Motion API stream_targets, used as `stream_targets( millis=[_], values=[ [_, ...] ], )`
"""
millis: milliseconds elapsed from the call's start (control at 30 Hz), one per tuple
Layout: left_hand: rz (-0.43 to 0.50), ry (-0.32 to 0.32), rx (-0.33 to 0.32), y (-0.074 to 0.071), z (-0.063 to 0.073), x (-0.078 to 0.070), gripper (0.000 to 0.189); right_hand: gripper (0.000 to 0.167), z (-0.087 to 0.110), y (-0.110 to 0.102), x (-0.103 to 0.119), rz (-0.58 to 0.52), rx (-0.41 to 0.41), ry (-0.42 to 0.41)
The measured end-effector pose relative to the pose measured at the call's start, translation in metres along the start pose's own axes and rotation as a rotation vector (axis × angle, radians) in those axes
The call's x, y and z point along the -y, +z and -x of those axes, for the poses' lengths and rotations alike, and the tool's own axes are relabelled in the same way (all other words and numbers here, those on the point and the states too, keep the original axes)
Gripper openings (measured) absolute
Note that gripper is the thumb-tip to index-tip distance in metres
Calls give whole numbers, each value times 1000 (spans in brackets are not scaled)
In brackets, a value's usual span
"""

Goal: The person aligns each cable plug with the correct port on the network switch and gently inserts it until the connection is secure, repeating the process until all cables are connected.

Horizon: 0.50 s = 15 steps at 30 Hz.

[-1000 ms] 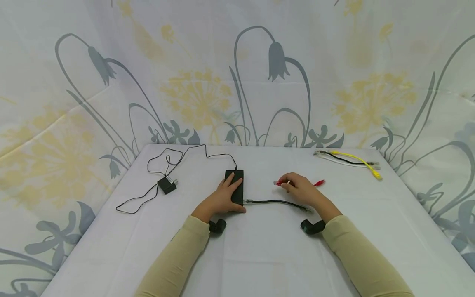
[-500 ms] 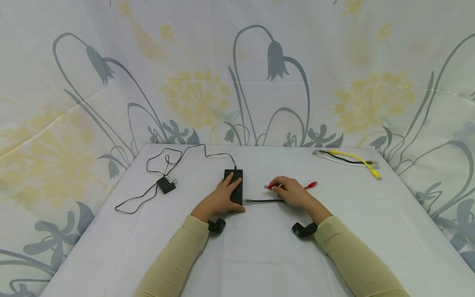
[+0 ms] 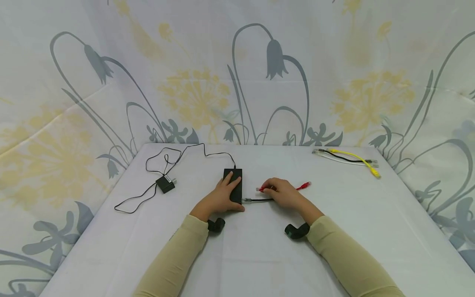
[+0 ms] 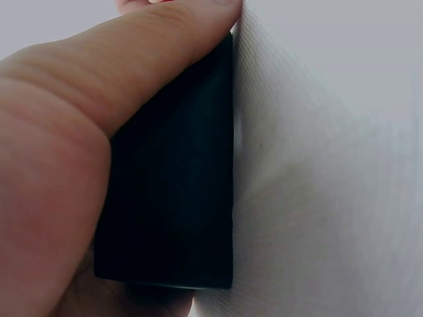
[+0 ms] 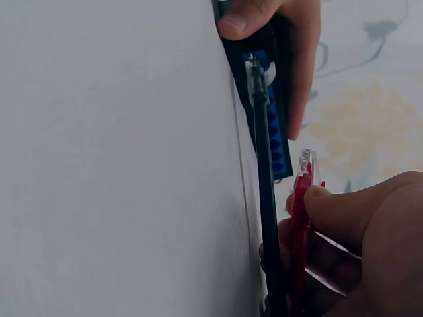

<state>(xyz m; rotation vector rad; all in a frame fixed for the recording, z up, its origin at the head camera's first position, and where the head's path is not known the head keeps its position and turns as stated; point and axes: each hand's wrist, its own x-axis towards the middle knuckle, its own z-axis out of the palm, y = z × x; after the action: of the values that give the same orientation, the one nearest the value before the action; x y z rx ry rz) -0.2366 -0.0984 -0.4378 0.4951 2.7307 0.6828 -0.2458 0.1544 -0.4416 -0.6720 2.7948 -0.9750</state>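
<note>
Head view: L hand [image 3: 219, 196] lies on the blk network switch [image 3: 236, 195], which sits mid-counter [image 3: 252, 258]. Its fingers are spread over the top, thumb along the near end; grip relaxed, not clenched. R hand [image 3: 282, 192] pinches the red patch cable [image 3: 304, 186] nr one end, that end aimed at the switch but apart from it; the other end sticks out past the hand. Blk patch cable [image 3: 261, 200] runs from the switch's R side, nr the near corner, out of sight at R hand. Pwr cord [image 3: 204, 150] goes into the switch's far end; pwr adapter [image 3: 165, 184] lies to the L. Far R: yellow cable [image 3: 352, 155] w/ a blk & a pale one. Floral curtain [image 3: 174, 41] behind.

L wrist view: thumb reaches across the switch, v. dark here; fingers mostly hidden.

R wrist view: row of blue ports [image 5: 275, 142] on the switch's side, blk cable plugged in at one end. Thumb & finger grasp the red cable just behind its clear plug [image 5: 308, 160], nr the ports, not in.
</note>
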Motion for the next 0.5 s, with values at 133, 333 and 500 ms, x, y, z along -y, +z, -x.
stream_targets(
  millis=[133,333,500],
  values=[
    [-8,1,-1,0,0,1,103,13,-2,4,4,-3,2,8],
    [-8,7,0,1,-1,2,104,12,-6,11,9,12,12,5],
    [-6,7,0,1,-2,2,104,11,-8,15,14,27,8,-17]
  ],
)
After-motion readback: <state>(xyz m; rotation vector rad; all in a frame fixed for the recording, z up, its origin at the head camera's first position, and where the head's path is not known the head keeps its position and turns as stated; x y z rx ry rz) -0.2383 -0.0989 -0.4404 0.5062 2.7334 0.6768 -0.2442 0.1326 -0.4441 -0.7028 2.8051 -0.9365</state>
